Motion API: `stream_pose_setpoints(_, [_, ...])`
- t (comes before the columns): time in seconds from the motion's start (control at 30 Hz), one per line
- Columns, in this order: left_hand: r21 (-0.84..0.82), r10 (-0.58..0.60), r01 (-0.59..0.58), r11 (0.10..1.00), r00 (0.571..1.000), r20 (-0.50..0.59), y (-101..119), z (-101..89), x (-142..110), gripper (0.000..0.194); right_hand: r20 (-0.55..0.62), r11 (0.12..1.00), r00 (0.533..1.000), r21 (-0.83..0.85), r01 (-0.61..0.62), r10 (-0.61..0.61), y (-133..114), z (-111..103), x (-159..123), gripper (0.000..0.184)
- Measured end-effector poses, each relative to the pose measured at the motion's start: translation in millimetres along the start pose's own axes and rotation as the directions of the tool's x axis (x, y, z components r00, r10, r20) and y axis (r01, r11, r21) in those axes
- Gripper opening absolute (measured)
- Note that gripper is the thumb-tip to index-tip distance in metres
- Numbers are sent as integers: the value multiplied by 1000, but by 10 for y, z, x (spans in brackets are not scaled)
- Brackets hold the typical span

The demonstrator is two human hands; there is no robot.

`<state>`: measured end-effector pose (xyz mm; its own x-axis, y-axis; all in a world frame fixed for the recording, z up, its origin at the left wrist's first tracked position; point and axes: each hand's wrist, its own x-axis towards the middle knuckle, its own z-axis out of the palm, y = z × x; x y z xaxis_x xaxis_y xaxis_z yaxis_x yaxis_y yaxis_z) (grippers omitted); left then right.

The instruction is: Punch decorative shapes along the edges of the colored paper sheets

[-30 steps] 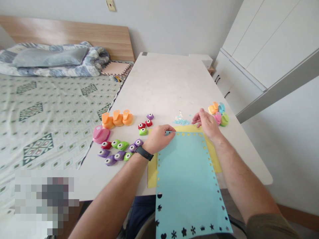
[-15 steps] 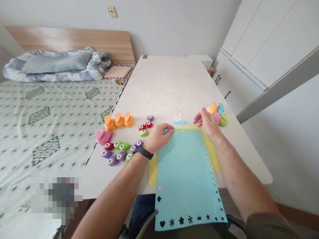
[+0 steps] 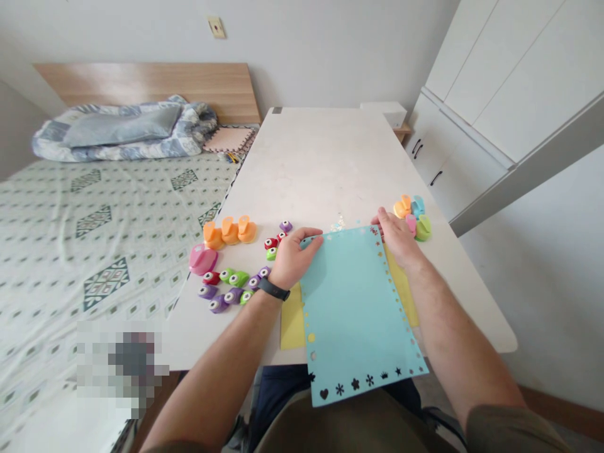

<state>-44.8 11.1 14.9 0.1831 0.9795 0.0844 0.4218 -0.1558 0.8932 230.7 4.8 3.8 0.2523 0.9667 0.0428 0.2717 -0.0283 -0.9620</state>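
A light blue sheet of paper [image 3: 352,296], with punched shapes along its edges, slants over the table's front edge. My left hand [image 3: 297,255], wearing a dark wristband, pinches its top left corner between thumb and fingers. At the top right corner is my right hand [image 3: 396,239]; its fingers reach behind the paper, partly hidden, while the thumb stands up apart from the front face. Beneath lies a yellow sheet [image 3: 292,321], mostly covered. Small paper cutouts [image 3: 340,222] lie just beyond the blue sheet's top edge.
Several small craft punches [image 3: 233,296] and larger orange punches [image 3: 229,231] stand left on the white table [image 3: 325,157], beside a pink punch [image 3: 204,259]. More coloured punches [image 3: 422,228] sit beyond my right hand. A bed [image 3: 155,207] adjoins the left side; cabinets [image 3: 453,157] stand right.
The blue sheet has risen and shifted slightly right at its lower end, now covering more of the cutouts. My right hand has come to its top right corner. My left hand keeps its pinch.
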Motion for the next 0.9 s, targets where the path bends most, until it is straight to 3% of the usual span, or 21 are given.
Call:
stream_pose_setpoints(0.17, [-11,-10,9,1000,997,-74,27,-21,30,37,59,996,995,46,-81,78,-18,24,-36,43])
stream_pose_setpoints(0.33, [-53,-14,10,999,996,-83,30,-30,33,38,77,974,991,188,-126,114,-25,23,-13,44])
stream_pose_setpoints(0.6, [-177,-48,37,983,997,-57,-58,-2,52,45,-46,954,995,290,-72,89,-29,4,19,42])
stream_pose_setpoints(0.9, [-256,-104,84,963,992,-65,-14,-19,54,54,-63,928,992,364,-80,110,-103,20,-15,39])
